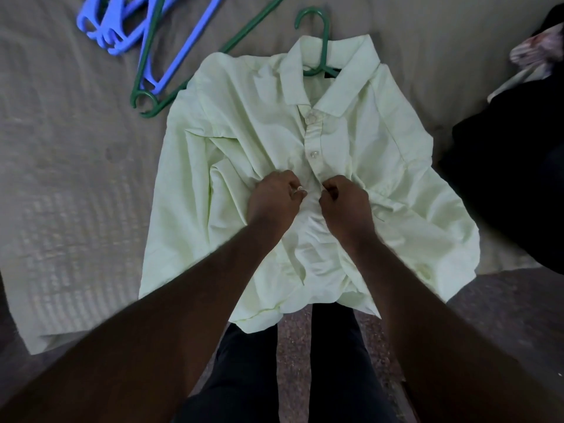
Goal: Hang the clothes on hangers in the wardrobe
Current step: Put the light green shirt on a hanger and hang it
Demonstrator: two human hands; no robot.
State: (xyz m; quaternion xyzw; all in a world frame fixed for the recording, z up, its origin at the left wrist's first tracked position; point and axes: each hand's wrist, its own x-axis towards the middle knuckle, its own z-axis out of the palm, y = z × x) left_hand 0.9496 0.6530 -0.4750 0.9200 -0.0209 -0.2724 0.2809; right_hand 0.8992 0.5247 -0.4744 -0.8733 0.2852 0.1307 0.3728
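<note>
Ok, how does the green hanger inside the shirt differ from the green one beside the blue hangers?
The green plastic hanger in the collar is mostly hidden by the pale green button-up shirt, only its hook and neck showing; the loose green plastic hanger lies bare on the beige bed cover among blue plastic hangers. The first's hook points away from the person, the second's toward them. Both are green plastic.
</note>
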